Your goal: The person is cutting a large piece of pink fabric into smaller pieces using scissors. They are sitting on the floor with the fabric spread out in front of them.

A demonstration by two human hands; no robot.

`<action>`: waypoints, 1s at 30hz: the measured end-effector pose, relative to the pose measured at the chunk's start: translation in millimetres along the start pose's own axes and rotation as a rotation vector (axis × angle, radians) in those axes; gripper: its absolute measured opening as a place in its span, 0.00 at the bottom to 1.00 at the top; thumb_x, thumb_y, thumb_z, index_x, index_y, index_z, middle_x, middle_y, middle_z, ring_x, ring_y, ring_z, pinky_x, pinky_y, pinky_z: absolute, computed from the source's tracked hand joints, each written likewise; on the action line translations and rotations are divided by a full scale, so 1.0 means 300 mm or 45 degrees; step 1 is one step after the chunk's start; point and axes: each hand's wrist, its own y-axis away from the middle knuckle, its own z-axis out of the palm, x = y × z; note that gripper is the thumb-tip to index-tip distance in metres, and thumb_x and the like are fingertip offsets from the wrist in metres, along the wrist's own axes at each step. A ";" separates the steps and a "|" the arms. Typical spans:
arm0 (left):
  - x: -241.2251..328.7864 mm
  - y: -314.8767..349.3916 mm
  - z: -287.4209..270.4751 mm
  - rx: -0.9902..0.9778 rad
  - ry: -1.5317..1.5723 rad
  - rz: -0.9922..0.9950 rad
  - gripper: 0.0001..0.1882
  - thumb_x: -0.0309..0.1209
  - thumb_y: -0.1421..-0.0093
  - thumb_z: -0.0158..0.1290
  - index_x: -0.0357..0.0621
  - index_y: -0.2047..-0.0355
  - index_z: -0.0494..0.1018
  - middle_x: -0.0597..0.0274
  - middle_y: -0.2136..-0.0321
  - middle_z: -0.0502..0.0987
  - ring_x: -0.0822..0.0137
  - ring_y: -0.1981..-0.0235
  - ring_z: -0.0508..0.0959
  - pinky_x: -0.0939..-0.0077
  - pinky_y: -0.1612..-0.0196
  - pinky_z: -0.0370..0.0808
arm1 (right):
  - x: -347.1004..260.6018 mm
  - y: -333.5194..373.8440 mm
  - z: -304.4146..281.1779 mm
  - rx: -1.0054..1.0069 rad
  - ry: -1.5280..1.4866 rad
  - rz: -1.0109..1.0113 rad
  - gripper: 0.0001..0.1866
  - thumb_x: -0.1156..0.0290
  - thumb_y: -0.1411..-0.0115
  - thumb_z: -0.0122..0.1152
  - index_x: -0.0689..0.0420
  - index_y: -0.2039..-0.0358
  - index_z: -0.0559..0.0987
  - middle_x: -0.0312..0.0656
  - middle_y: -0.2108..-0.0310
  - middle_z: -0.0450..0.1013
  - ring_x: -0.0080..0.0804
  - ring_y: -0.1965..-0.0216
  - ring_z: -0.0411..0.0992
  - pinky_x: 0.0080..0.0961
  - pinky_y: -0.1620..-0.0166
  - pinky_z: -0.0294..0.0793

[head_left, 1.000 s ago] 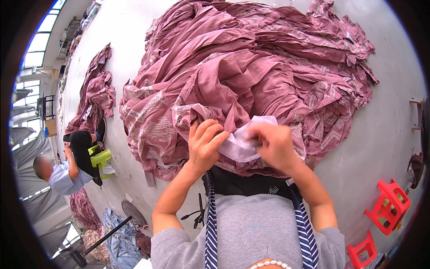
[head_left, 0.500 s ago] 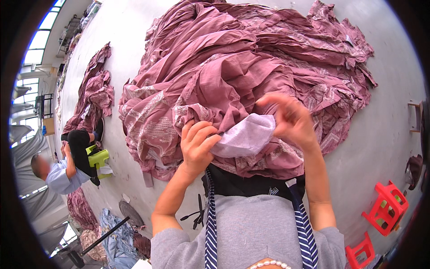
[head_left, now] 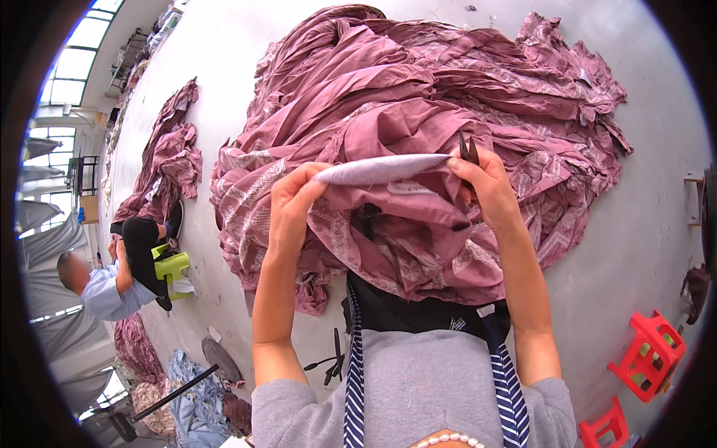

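A big heap of dusty-pink patterned cloth (head_left: 351,97) spreads in front of me and over my lap. Between my hands, one edge of this cloth is lifted and stretched, showing a pale lilac underside (head_left: 385,170). My left hand (head_left: 293,196) pinches the left end of that edge. At the other end, my right hand (head_left: 487,183) grips the edge with its fingers closed. Dark pointed blades, apparently thread snips (head_left: 468,149), stick up from the right hand; their handles are mostly hidden. Below the edge, the cloth hangs in an open fold.
To the left, a person (head_left: 112,287) sits on a green stool (head_left: 173,267) beside another length of pink cloth (head_left: 170,157). Red plastic stools (head_left: 648,355) stand at the lower right. Blue cloth (head_left: 196,392) and a black pole (head_left: 175,392) are at the lower left.
Both hands have risen, the left also moving left, and now stretch the edge between them. The right hand, earlier blurred and apart from the pale flap, now grips its end.
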 end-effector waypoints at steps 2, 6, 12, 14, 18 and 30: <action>0.007 -0.035 -0.003 -0.065 0.178 -0.103 0.06 0.27 0.39 0.50 0.39 0.67 0.75 0.71 0.70 0.76 0.82 0.66 0.73 0.89 0.61 0.69 | 0.002 -0.033 -0.002 0.088 -0.025 0.013 0.07 0.70 0.39 0.54 0.55 0.74 0.74 0.23 0.84 0.63 0.08 0.85 0.58 0.09 0.82 0.54; 0.043 -0.072 0.085 0.022 0.307 -0.302 0.08 0.29 0.37 0.50 0.39 0.62 0.76 0.70 0.67 0.78 0.81 0.67 0.74 0.89 0.61 0.70 | 0.008 -0.099 -0.038 0.297 0.047 -0.033 0.08 0.70 0.40 0.55 0.53 0.77 0.74 0.20 0.84 0.61 0.07 0.84 0.53 0.12 0.82 0.48; 0.012 -0.092 0.045 -0.254 0.093 -0.451 0.13 0.40 0.36 0.51 0.44 0.71 0.73 0.79 0.79 0.68 0.87 0.80 0.62 0.91 0.77 0.57 | 0.053 -0.150 -0.107 0.470 -0.023 -0.189 0.07 0.71 0.41 0.56 0.52 0.76 0.75 0.21 0.78 0.63 0.07 0.77 0.56 0.12 0.73 0.54; 0.045 -0.083 0.067 -0.216 0.039 -0.560 0.14 0.41 0.36 0.50 0.45 0.72 0.73 0.79 0.80 0.67 0.86 0.81 0.61 0.91 0.78 0.56 | 0.071 -0.153 -0.143 0.519 -0.011 -0.226 0.06 0.70 0.40 0.56 0.52 0.75 0.75 0.20 0.78 0.62 0.07 0.78 0.55 0.12 0.74 0.53; 0.033 -0.079 0.067 -0.410 -0.024 -0.458 0.12 0.39 0.39 0.55 0.43 0.68 0.74 0.76 0.76 0.71 0.86 0.77 0.65 0.92 0.76 0.60 | 0.070 -0.135 -0.183 0.637 -0.029 -0.252 0.06 0.70 0.40 0.56 0.52 0.74 0.74 0.19 0.79 0.60 0.07 0.79 0.54 0.11 0.75 0.51; -0.083 -0.040 0.122 0.174 -0.470 0.176 0.13 0.17 0.50 0.59 0.38 0.63 0.76 0.70 0.72 0.78 0.85 0.74 0.73 0.92 0.70 0.70 | -0.099 0.327 -0.033 -0.640 0.699 -0.498 0.08 0.75 0.55 0.63 0.58 0.81 0.70 0.39 0.75 0.71 0.29 0.80 0.69 0.27 0.78 0.66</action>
